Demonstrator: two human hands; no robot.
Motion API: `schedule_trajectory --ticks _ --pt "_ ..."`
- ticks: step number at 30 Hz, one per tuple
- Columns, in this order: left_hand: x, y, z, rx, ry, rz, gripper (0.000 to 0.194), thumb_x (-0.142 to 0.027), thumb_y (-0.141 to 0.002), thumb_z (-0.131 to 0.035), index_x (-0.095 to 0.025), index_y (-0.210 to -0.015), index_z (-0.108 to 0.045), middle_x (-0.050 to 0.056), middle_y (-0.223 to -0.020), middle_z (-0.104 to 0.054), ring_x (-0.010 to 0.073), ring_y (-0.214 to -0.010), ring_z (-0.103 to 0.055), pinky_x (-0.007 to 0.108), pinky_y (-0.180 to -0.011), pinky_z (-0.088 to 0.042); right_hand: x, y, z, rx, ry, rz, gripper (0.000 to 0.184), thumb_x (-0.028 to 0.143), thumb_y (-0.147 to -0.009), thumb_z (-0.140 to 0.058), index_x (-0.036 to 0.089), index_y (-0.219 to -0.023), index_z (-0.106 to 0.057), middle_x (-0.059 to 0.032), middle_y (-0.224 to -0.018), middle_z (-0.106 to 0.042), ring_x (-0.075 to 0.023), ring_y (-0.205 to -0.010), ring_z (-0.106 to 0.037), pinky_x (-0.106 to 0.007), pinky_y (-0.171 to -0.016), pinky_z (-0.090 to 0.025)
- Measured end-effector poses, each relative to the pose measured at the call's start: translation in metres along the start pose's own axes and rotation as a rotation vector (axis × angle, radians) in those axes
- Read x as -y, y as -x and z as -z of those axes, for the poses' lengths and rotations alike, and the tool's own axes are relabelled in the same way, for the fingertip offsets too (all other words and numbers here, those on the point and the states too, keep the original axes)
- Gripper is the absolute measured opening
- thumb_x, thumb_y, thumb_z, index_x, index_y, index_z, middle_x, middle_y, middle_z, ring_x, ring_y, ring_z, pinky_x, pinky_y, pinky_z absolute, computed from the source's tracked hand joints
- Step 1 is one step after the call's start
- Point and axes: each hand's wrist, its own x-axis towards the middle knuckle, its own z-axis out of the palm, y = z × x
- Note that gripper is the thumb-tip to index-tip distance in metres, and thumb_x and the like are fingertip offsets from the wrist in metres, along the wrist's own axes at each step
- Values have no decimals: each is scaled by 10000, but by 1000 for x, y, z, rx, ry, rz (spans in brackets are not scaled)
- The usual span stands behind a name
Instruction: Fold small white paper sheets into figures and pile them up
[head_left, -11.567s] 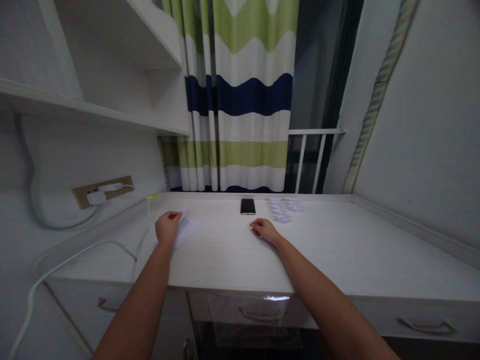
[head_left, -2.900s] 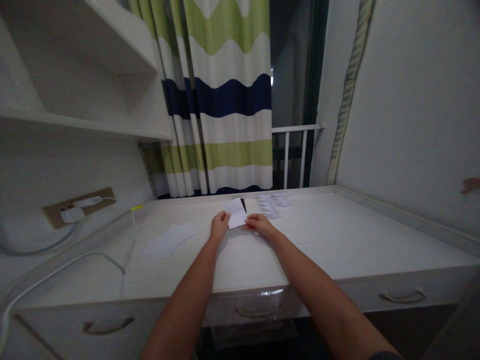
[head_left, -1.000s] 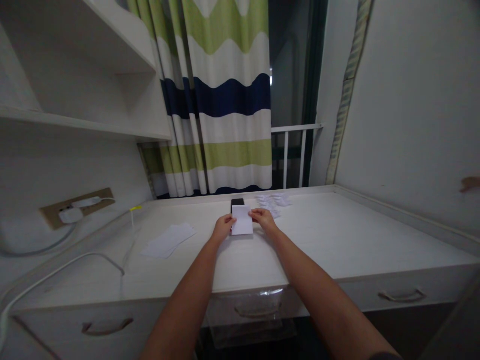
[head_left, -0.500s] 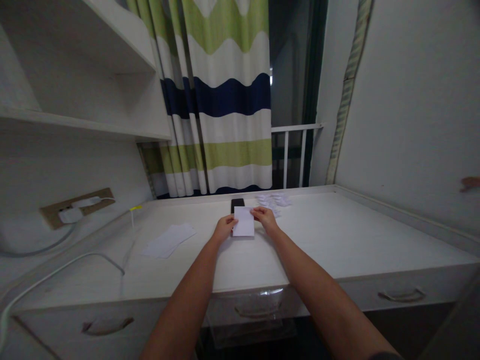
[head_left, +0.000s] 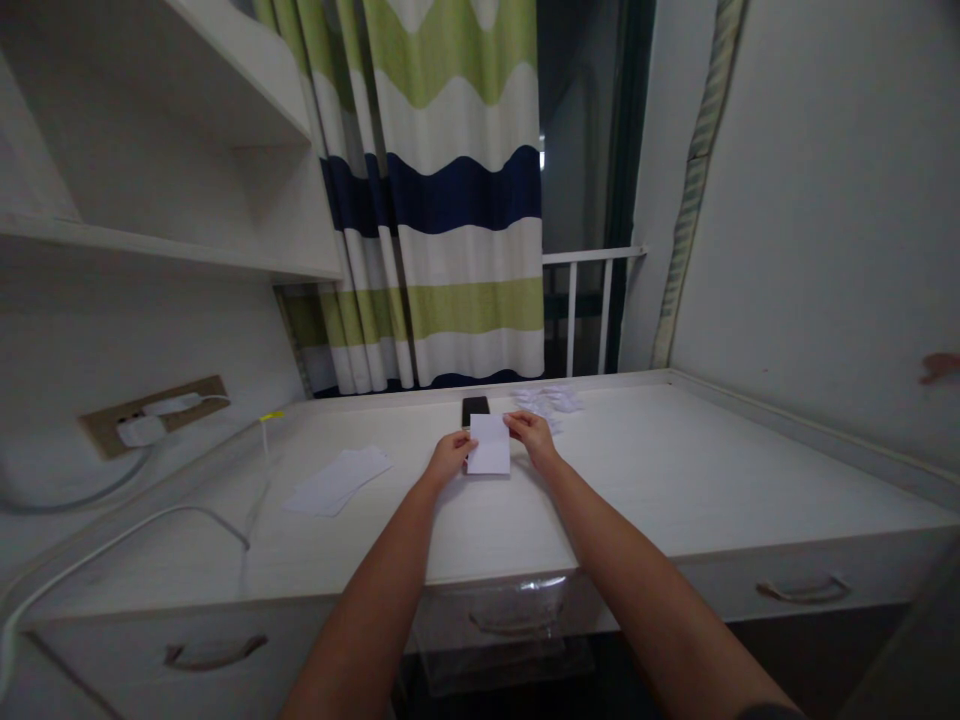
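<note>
A small white sheet of paper (head_left: 490, 446) is held up between my two hands over the middle of the desk. My left hand (head_left: 450, 455) pinches its left edge. At the upper right corner, my right hand (head_left: 529, 436) grips it between thumb and fingers. Just behind the sheet lies a black phone (head_left: 475, 407), its lower part covered by the paper. Several folded white paper pieces (head_left: 547, 400) sit in a group beyond my right hand. To the left, loose white sheets (head_left: 339, 482) lie overlapping on the desk.
The white desk (head_left: 675, 470) has drawers along its front. A cable (head_left: 195, 509) runs over its left end, near a wall socket (head_left: 154, 415). A shelf (head_left: 165, 240) overhangs the left side. Behind hangs a striped curtain (head_left: 465, 250). Part of another person's hand (head_left: 941, 368) shows at the right edge.
Since the oldest frame, a sheet has come from the left pile into both my hands. It was tilted, then turned upright, and lately shifted slightly right.
</note>
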Motion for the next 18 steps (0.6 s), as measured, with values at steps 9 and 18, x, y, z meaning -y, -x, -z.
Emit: schedule_trajectory --ticks 9,18 --pt "0 -1 -1 16 21 8 221 -336 -553 -604 -145 -526 -498 -34 -470 -461 92 -461 -444 198 -416 -318 -3 -3 1 2 18 -4 276 365 -492 -689 168 -643 -567 17 -573 -582 -115 -575 -545 -271 -618 -453" --pt "6 -6 4 -114 14 -21 211 -346 -567 -580 -145 -556 -518 -38 -465 -467 86 -439 -435 194 -407 -327 -7 6 -2 248 148 -229 205 255 -487 -688 138 -606 -568 16 -523 -564 -90 -474 -508 -207 -475 -395"
